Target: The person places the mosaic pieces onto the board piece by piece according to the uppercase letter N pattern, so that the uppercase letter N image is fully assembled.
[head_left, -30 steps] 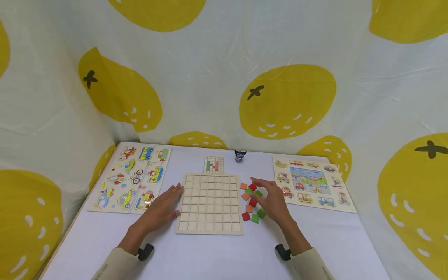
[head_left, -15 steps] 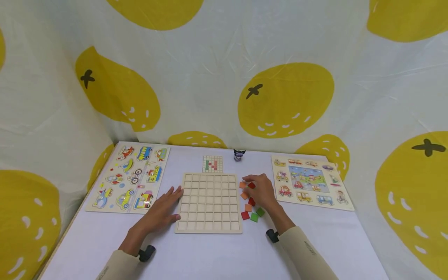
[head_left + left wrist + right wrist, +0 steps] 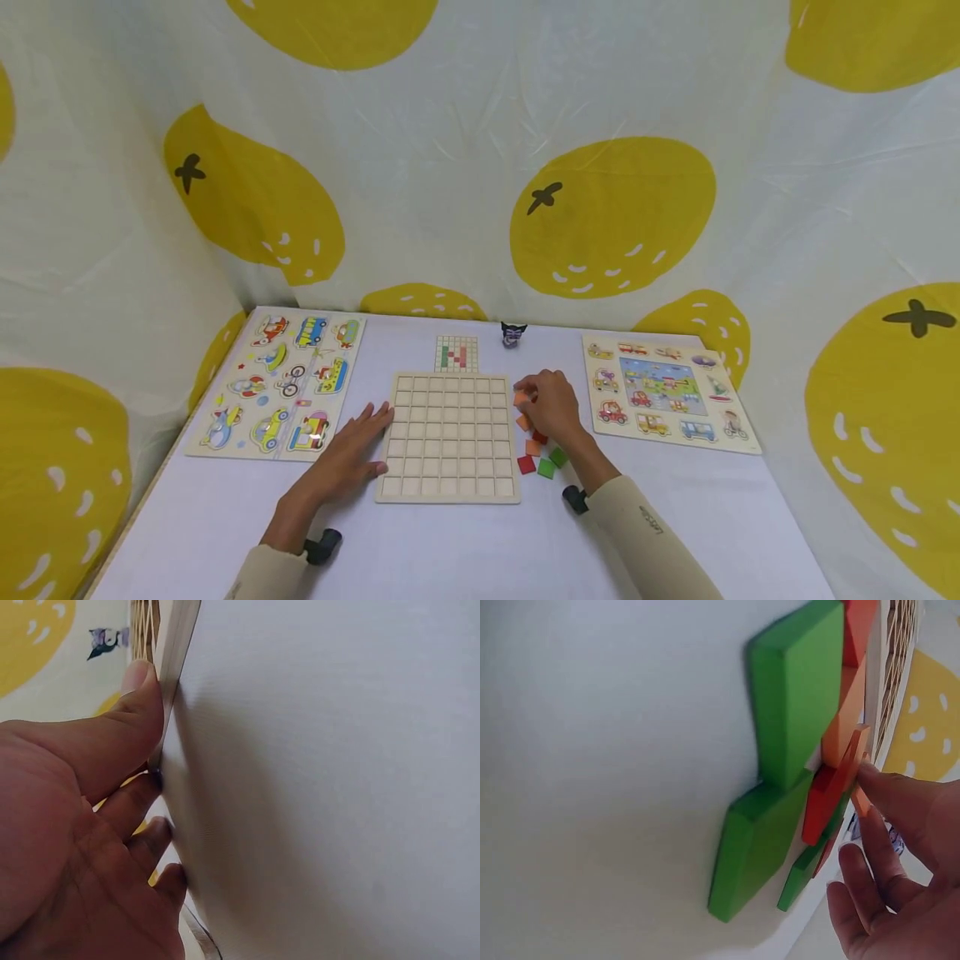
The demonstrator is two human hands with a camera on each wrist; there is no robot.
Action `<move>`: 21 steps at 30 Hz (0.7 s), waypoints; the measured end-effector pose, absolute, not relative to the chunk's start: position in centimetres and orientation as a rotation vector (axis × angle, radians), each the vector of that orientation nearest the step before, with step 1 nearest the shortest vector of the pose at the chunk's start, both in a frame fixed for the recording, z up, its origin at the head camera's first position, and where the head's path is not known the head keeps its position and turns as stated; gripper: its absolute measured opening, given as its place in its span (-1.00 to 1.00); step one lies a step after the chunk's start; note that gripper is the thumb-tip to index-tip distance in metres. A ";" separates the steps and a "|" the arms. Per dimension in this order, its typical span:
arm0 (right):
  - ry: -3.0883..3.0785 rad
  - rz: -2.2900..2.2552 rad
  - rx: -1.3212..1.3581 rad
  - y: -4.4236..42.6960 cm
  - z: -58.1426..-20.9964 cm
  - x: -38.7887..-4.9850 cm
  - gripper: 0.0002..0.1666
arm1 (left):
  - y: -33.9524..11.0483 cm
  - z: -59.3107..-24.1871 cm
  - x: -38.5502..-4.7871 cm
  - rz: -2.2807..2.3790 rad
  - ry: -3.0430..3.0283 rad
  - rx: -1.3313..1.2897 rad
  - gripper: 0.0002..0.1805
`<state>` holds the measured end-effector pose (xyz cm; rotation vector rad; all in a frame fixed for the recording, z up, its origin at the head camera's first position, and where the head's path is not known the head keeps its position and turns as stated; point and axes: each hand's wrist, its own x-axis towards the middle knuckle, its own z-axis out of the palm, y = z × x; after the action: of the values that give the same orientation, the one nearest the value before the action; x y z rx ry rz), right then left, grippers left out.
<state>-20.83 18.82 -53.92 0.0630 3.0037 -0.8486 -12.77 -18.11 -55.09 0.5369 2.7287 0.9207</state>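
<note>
Beside the left edge of the wooden grid board [image 3: 447,437], my left hand [image 3: 345,457] rests with fingers spread, fingertips and thumb touching its side. The left wrist view shows this hand [image 3: 90,825] against the board's edge. My right hand [image 3: 555,408] is right of the board over a group of small square tiles, pinching an orange tile [image 3: 860,796] between thumb and index finger. Near it lie green tiles [image 3: 799,690], red tiles [image 3: 527,464] and other orange tiles [image 3: 532,447]. The hand hides some of the tiles in the head view.
A small pattern card [image 3: 457,353] lies behind the board, with a small dark-eared figurine [image 3: 513,335] to its right. A picture puzzle [image 3: 273,383] lies on the left and another puzzle [image 3: 667,392] on the right. A fruit-print curtain hangs behind the table.
My right hand has moved left and slightly away from me over the tiles, and its thumb and index finger have closed on an orange tile. The left hand stays at the board's edge.
</note>
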 end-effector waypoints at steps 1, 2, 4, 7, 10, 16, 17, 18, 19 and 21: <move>3.004 -0.859 0.058 18.8 -53.8 -20.8 -0.74 | -18.1 -55.1 -12.7 0.919 2.727 0.534 0.03; 3.007 -0.864 0.052 18.7 -53.8 -20.7 -0.75 | -18.1 -55.1 -12.7 0.918 2.725 0.530 0.03; 3.018 -0.868 0.040 18.7 -53.7 -20.7 -0.78 | -18.1 -55.1 -12.7 0.911 2.727 0.530 0.03; 3.033 -0.881 0.036 18.8 -53.6 -20.6 -0.82 | -18.1 -55.1 -12.7 0.900 2.728 0.535 0.03; 3.049 -0.919 0.050 18.8 -53.5 -20.4 -0.85 | -18.0 -55.1 -12.7 0.902 2.730 0.541 0.03; 3.010 -1.114 0.072 18.0 -53.0 -19.8 -0.88 | -18.0 -55.1 -12.7 0.895 2.739 0.552 0.02; 2.992 -1.141 0.076 17.7 -53.0 -19.6 -0.88 | -18.0 -55.1 -12.7 0.898 2.739 0.552 0.02; 2.973 -1.165 0.080 17.4 -52.9 -19.5 -0.87 | -18.0 -55.1 -12.7 0.900 2.740 0.551 0.02; 2.957 -1.176 0.082 17.1 -52.8 -19.4 -0.87 | -18.0 -55.1 -12.7 0.903 2.738 0.547 0.02; 2.924 -1.199 0.084 16.4 -52.8 -19.2 -0.86 | -18.0 -55.1 -12.7 0.899 2.738 0.546 0.03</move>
<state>-19.17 16.44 -52.79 0.0837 2.9238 -1.1990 -12.70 -18.01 -55.11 0.5462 2.7382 0.8992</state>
